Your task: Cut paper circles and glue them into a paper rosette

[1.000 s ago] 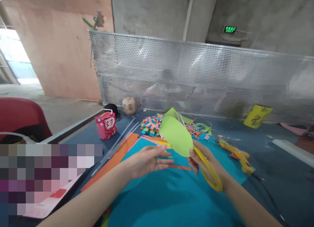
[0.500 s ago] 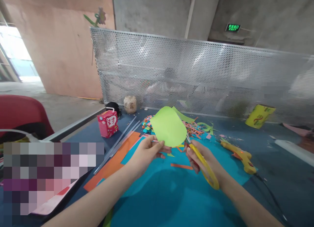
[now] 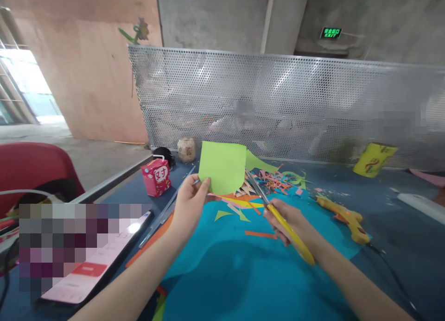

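Observation:
My left hand (image 3: 192,194) pinches the lower left of a light green sheet of paper (image 3: 222,167), thumb in front. The sheet is held up, with a rounded lower right corner. My right hand (image 3: 287,219) grips yellow-handled scissors (image 3: 289,232), their metal blades pointing up and left near the sheet's right edge. Whether the blades touch the paper I cannot tell. Below the hands lies a large blue sheet (image 3: 239,270) with small green offcuts (image 3: 222,215) and an orange strip (image 3: 260,235) on it.
Paper scraps (image 3: 271,181) are heaped behind the hands. A yellow glue gun (image 3: 346,219) lies at right, near a yellow can (image 3: 373,161). At left stand a pink drink carton (image 3: 156,177), a jar (image 3: 187,149) and a phone (image 3: 93,270). A perforated metal screen (image 3: 222,89) closes the back.
The green sheet has moved left with my left hand and turned, so a straight top edge shows. The scissors have come away from its lower edge; a green offcut now lies on the blue sheet.

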A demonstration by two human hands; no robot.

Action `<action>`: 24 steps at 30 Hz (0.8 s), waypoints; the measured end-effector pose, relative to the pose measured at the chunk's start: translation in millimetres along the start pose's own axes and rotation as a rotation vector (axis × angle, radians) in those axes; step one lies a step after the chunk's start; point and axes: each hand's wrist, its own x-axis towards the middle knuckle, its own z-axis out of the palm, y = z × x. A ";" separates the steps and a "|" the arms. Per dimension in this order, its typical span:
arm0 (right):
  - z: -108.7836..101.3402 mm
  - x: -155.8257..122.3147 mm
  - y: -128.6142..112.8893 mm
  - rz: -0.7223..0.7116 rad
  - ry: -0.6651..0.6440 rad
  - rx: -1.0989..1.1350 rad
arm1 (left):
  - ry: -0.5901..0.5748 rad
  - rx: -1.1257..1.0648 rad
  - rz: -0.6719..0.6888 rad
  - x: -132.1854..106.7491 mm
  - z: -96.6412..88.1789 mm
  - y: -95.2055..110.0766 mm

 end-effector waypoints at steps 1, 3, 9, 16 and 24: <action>0.0 0.0 -0.2 0.000 -0.003 -0.001 | 0.004 0.002 0.013 0.2 -0.2 0.8; -0.4 -0.8 -1.4 0.004 -0.013 0.004 | 0.001 0.013 0.030 -0.2 -0.4 1.8; -0.5 -4.3 -8.6 -0.004 -0.003 0.012 | -0.074 0.067 0.002 -5.8 1.3 0.6; -1.3 -3.0 -8.4 -0.007 0.011 0.016 | -0.164 0.114 -0.035 -10.2 2.8 -0.4; 2.1 -5.9 -14.8 -0.011 0.080 0.128 | -0.288 0.177 -0.106 -19.1 8.6 -3.0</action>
